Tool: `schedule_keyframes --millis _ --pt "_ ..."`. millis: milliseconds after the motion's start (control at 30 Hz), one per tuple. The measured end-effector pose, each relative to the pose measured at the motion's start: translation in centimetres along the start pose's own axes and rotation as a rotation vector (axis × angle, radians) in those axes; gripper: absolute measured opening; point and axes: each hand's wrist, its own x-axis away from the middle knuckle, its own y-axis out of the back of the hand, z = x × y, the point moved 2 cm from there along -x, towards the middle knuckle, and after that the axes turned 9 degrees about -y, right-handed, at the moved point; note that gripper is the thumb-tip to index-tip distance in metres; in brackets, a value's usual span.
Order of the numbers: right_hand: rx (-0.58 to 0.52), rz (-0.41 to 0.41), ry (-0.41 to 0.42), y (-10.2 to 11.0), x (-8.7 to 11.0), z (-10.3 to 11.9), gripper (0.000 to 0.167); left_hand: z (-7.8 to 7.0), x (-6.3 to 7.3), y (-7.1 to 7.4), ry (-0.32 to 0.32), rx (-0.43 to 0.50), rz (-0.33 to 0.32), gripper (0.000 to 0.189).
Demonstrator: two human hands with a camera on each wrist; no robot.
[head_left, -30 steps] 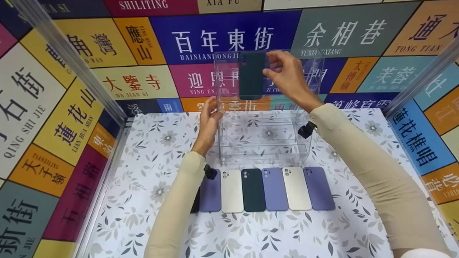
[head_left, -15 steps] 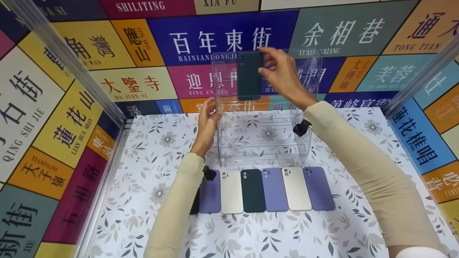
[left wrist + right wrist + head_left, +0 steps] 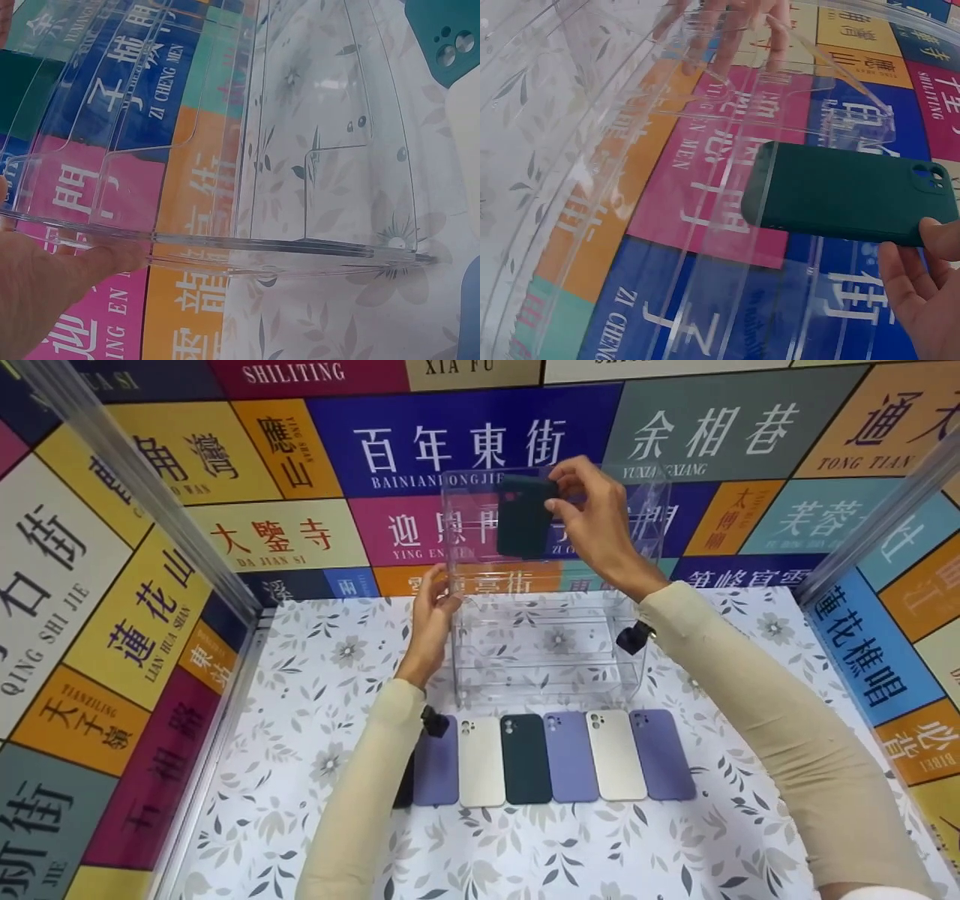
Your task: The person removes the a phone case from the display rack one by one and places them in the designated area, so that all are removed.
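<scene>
My right hand (image 3: pixel 600 514) pinches a dark green phone case (image 3: pixel 836 191) by its camera end, between thumb and fingers. The case hangs at the upper part of a clear acrylic display rack (image 3: pixel 547 666), and its lower end lies behind or in a transparent tier in the right wrist view. With my left hand (image 3: pixel 433 619) I hold the rack's left side panel, thumb in front; the other fingers partly show through the plastic. In the left wrist view that hand (image 3: pixel 52 289) lies along the panel edge.
In front of the rack lies a row of phone cases: purple (image 3: pixel 663 754), cream (image 3: pixel 616 755), lavender (image 3: pixel 571 757), dark green (image 3: pixel 526 759) and others. My left sleeve (image 3: pixel 367 787) partly covers the leftmost dark one. A sign-printed wall (image 3: pixel 465 431) stands close behind the rack.
The green case's lower end has come up slightly and the case now tilts a little in my right hand. My left hand keeps its hold on the rack; the row of cases is unchanged.
</scene>
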Motion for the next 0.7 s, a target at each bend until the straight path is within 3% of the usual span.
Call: schedule_keyframes --millis 167,400,700 --pt "-0.038 -0.048 0.073 1.6 0.5 0.8 0.022 -0.1 0.0 0.0 -0.003 -0.01 0.007 0.056" --pt "-0.028 -0.027 0.131 3.3 2.5 0.2 0.024 -0.3 0.0 0.2 0.002 -0.002 0.006 0.059" --pt "-0.002 0.01 0.097 5.0 6.5 -2.6 0.023 -0.4 0.1 0.0 0.012 -0.013 0.018 0.061"
